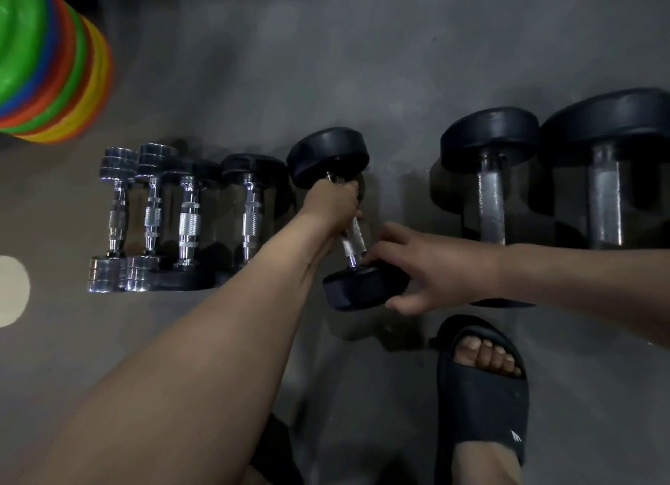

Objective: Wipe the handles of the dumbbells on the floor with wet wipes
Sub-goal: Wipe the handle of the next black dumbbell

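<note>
A black rubber-headed dumbbell (354, 244) lies tilted on the grey floor in the middle of a row of dumbbells. My left hand (333, 205) grips the upper part of its knurled chrome handle, just below the far head (328, 154). My right hand (427, 267) holds the near head (357, 290), fingers over its top by the handle's end and thumb under its edge. No wet wipe shows; my left fist hides whatever may be inside it.
To the left stand two small chrome dumbbells (118, 216) and two black-headed ones (252, 216). Two large black dumbbells (491, 205) lie to the right. A stack of coloured discs (54, 60) sits top left. My foot in a black slide (482, 394) stands below.
</note>
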`<state>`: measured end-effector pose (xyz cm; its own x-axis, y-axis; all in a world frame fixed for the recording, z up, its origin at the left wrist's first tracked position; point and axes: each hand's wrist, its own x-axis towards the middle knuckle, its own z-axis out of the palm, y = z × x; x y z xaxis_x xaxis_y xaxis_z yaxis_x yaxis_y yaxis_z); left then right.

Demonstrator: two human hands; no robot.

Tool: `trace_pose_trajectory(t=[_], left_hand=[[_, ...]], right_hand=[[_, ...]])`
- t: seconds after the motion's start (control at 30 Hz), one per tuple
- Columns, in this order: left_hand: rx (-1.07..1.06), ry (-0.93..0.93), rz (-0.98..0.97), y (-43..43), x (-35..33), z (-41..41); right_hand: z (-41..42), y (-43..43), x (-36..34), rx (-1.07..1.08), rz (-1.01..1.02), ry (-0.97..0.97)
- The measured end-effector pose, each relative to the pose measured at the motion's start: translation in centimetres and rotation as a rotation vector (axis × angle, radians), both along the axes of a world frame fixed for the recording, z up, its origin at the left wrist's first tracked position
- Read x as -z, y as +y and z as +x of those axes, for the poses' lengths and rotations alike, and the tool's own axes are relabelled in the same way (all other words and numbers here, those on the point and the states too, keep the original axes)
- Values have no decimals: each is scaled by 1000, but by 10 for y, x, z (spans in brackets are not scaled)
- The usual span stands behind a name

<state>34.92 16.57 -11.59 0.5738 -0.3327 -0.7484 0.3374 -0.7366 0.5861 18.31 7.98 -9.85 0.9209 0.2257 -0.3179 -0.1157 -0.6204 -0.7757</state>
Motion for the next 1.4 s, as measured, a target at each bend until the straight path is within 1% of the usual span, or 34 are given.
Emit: trace_pose_trajectory(t=[0.07, 0.17, 0.27, 0.33, 0.37, 0.43, 0.5, 0.53, 0.6, 0.67, 0.73, 0.83, 0.87, 0.97, 1.03, 1.1, 1.23, 1.3, 1.4], left_hand=[[100, -24, 42, -3, -1, 0], [110, -19, -16, -15, 1, -8], [192, -113, -6, -21, 5, -15], [219, -87, -38, -20, -5, -19], [266, -93, -33, -18, -7, -19], [389, -130, 31, -7, -11, -19], [459, -95, 77, 9, -10, -20], [515, -74, 100, 17, -9, -20], [614, -75, 152, 29, -11, -19], [587, -76, 172, 28, -11, -15], [484, -93, 164, 17, -10, -11], [215, -79, 49, -3, -12, -2], [220, -95, 36, -4, -14, 0], [509, -173, 146, 13, -21, 0], [566, -86, 153, 32, -23, -3], [576, -45, 161, 48, -22, -6], [476, -117, 187, 65, -16, -3], [425, -96, 181, 70, -17, -4], [421, -109, 176, 72, -24, -3]], right_hand=[[-1, 0, 0, 5, -2, -3], [2, 5, -3, -13, -52, -9], [-1, 9, 0, -33, -146, -47], [-4, 8, 2, -33, -189, -61], [-3, 9, 0, -29, -198, -66], [-2, 12, -3, -20, -211, -81], [-1, 14, -7, 3, -234, -98], [-1, 13, -8, 10, -275, -88], [-4, 8, -6, -30, -437, -50], [-7, 3, -2, -82, -565, -19], [-10, 3, 2, -111, -599, -6], [-8, 10, 3, -128, -579, -17], [-8, 12, 3, -117, -562, -18], [-6, 12, 0, -73, -533, 15], [-3, 11, 0, -63, -525, 60], [1, 9, 0, -67, -512, 100], [6, 8, 4, -89, -512, 106], [5, 8, 3, -98, -515, 113], [4, 7, 4, -96, -517, 131]])
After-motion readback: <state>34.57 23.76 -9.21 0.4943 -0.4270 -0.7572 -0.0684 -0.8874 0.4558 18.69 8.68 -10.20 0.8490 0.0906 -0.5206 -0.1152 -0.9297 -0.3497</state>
